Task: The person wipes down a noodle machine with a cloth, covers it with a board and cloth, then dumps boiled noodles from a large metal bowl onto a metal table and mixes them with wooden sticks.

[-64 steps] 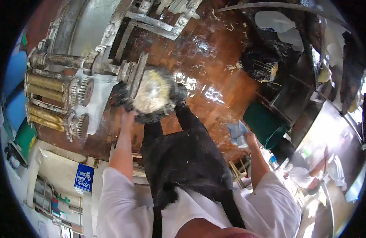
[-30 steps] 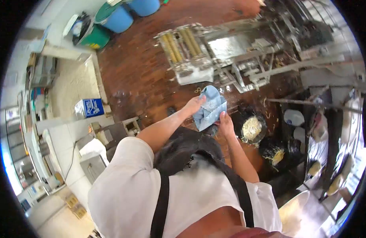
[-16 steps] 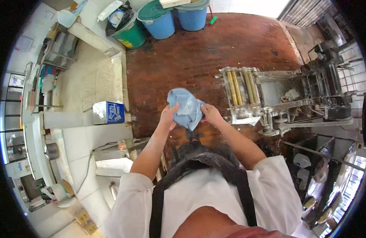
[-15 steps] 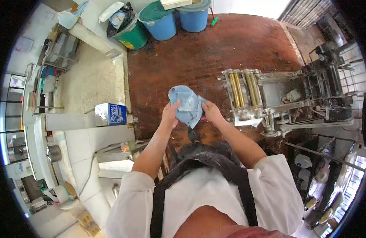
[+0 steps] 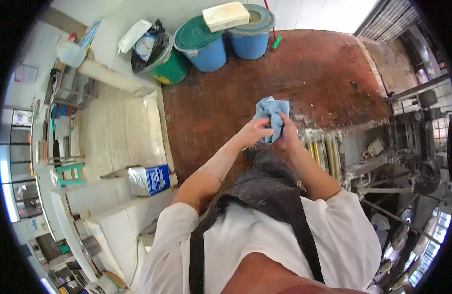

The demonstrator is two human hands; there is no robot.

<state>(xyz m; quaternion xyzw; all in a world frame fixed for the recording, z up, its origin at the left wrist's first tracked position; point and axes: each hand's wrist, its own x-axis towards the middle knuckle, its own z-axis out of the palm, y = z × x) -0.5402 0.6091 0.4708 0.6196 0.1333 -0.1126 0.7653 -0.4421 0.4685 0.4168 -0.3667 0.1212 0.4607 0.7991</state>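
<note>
A crumpled light-blue cloth (image 5: 273,109) is bunched between my two hands, out in front of my dark apron. From the left side, my left hand (image 5: 255,132) grips its lower edge, fingers reaching across the fabric. My right hand (image 5: 288,133) holds the opposite side, its thumb pressed on the front of the cloth. Folds and my own fingers hide part of the grip. Beneath the cloth lies the reddish-brown floor (image 5: 216,108).
A machine with brass-coloured rollers (image 5: 329,154) stands close by my right arm. At the back are blue bins (image 5: 206,56), a green bin (image 5: 169,71) and a green-headed broom (image 5: 276,43). Left of me, a blue-and-silver tin (image 5: 157,180) sits on a white ledge.
The cloth has gone from spread out to bunched up, with my hands closer together. Hands and cloth have moved right in the view, and the surroundings have shifted as my head moved.
</note>
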